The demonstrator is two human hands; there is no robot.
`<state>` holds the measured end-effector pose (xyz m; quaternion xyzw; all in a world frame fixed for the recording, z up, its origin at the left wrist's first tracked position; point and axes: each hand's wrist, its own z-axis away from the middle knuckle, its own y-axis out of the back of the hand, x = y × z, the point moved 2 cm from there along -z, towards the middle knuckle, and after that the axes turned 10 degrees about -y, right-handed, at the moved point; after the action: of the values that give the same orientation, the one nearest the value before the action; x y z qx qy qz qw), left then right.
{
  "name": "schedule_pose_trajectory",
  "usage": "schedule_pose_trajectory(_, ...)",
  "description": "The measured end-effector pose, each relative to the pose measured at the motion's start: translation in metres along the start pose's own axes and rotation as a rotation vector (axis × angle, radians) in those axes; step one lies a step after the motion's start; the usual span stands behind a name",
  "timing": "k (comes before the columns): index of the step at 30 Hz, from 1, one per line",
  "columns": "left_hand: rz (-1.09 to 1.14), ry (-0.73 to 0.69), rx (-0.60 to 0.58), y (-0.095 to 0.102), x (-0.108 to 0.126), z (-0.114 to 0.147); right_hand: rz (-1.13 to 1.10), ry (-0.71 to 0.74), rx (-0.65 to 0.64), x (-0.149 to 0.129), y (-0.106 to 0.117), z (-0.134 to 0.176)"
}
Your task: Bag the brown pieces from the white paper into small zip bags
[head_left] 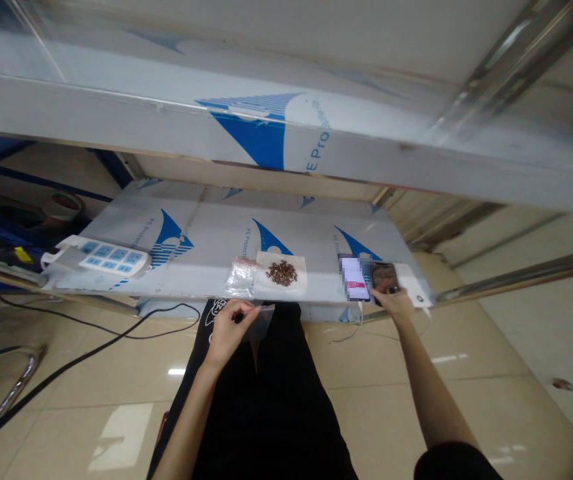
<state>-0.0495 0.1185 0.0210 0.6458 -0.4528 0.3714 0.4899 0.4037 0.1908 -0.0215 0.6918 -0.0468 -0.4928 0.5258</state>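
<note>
My left hand (229, 327) is closed in a pinch on the edge of a small clear zip bag (263, 325), held over my lap just below the shelf edge. In front of it, a stack of clear plastic bags (241, 279) lies on the shelf. Beside those bags is a white sheet (299, 265) with a pile of small brown capsule-like pieces (282, 273). My right hand (397, 305) reaches to the shelf's right end, its thumb and fingers closed around the lower end of a dark phone (384, 275). Another phone (355, 279) with a lit screen lies just left of it.
A white power strip (109, 257) rests at the left of the film-covered shelf (206, 233). Black cable (96, 347) hangs across the left side. An upper shelf (166, 123) overhangs the work surface. A white device (411, 283) sits under and beside the dark phone.
</note>
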Motion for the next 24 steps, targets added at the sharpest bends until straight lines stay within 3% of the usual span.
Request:
schedule_pose_trajectory(4, -0.001, -0.011, 0.009, -0.002, 0.001, 0.000, -0.529, -0.189, -0.295, 0.004, 0.004, 0.020)
schedule_pose_trajectory(7, 0.004, -0.014, -0.004, -0.004, 0.002, 0.000, -0.790, -0.152, -0.467, 0.000, 0.014, 0.040)
schedule_pose_trajectory(10, 0.011, -0.009, -0.015, -0.006, 0.002, 0.001, -0.986, -0.135, -0.550, -0.008, 0.025, 0.061)
schedule_pose_trajectory(16, 0.012, 0.001, -0.027, -0.005, -0.002, 0.001, -0.991, -0.212, -0.585, -0.027, 0.033, 0.091)
schedule_pose_trajectory(24, 0.013, -0.010, -0.030, -0.005, -0.003, 0.002, -1.009, -0.306, -0.750, -0.038, 0.009, 0.100)
